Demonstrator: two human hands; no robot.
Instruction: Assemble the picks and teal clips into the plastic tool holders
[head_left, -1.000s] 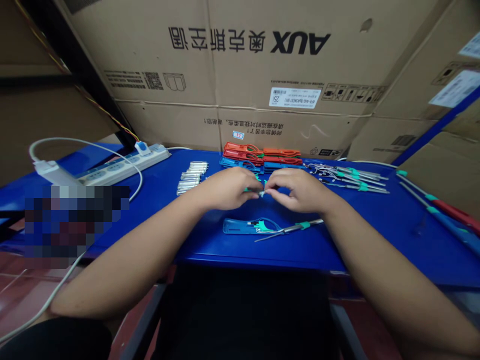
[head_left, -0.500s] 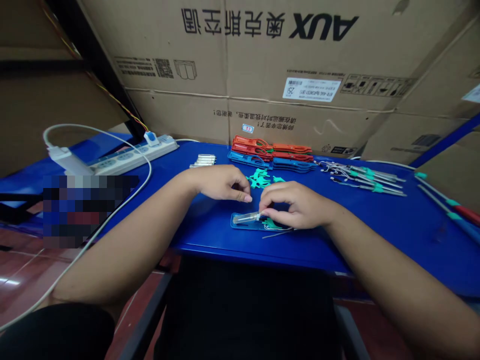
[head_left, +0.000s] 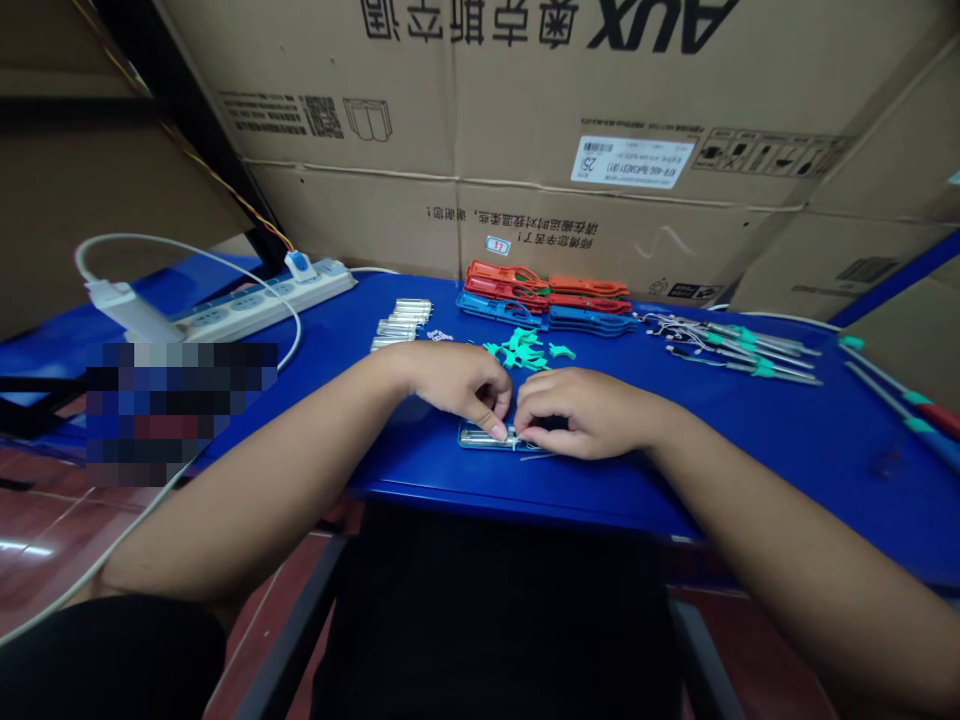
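A blue plastic shell lies near the table's front edge, and a shiny silver cylinder rests along it. My left hand reaches over from the left with curled fingers, its thumb and fingertips closed on the cylinder's right end. Just beside it, my right hand has thumb and forefinger pinched together at the same end, by thin white wires; exactly what lies in that pinch is hidden. The right part of the shell is covered by my right hand. Bright green plastic clips are piled just beyond both hands.
Silver cylinders lie at the back left. Stacked red casings and blue casings stand by the cardboard box. Wired metal rods lie right. A power strip and white cable are left.
My left hand has come down onto the cylinder. The cylinder, earlier tilted at my right fingertips, now lies along the blue shell. My right hand has stayed almost in place.
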